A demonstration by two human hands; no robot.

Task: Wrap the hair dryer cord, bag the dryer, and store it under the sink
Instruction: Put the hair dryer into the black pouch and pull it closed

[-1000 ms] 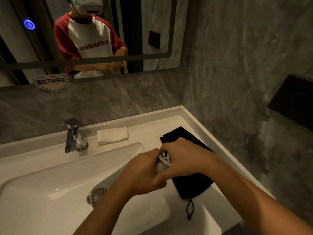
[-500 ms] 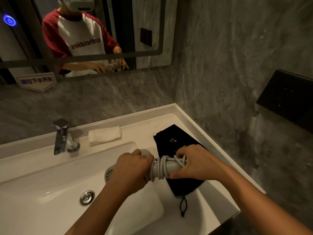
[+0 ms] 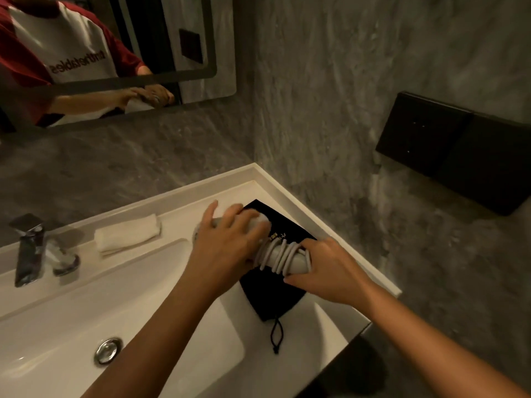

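Since half a second ago, the hair dryer (image 3: 258, 225) has been carried right and farther away, from over the near edge of the basin to above the black bag (image 3: 275, 294), and the view has swung right. The dryer's head is gripped from above by the left hand (image 3: 227, 242), fingers spread over it. The handle end is clasped by the right hand (image 3: 327, 268), which also pins the cord (image 3: 283, 255) coiled in several loops around the handle. The bag is laid flat on the counter (image 3: 324, 320) to the right of the basin (image 3: 86, 305), its drawstring (image 3: 276, 334) trailing toward the near edge; whether its mouth is open cannot be told, and nothing is seen inside it. The basin is seen to hold only its drain (image 3: 108, 350). A folded towel (image 3: 128, 236) is set at the far rim, right of the tap (image 3: 31, 249).
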